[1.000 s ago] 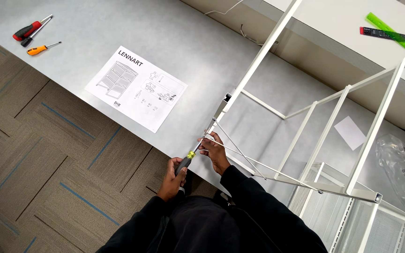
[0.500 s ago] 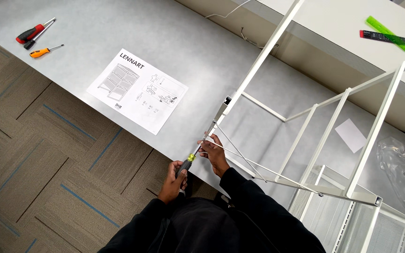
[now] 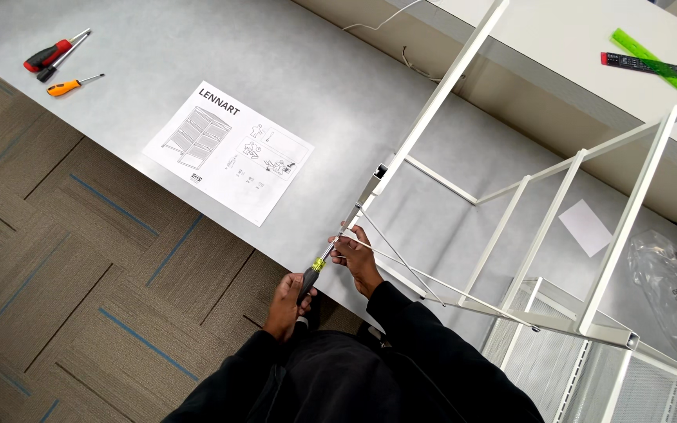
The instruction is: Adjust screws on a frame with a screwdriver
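Observation:
My left hand grips the black and yellow handle of a screwdriver, whose shaft points up toward the lower end of a white metal frame post. My right hand pinches a thin white cross wire next to the screwdriver tip, right below the post's end. The white metal frame stands on a grey mat and spreads out to the right, with uprights and rails joined by crossed wires.
An open instruction sheet lies on the grey mat. Three more screwdrivers rest at the far left. A small white paper, a clear plastic bag and a green ruler are on the right. Brown carpet tiles lie below.
The hands and screwdriver stay at the same spot on the frame; only the view has shifted slightly.

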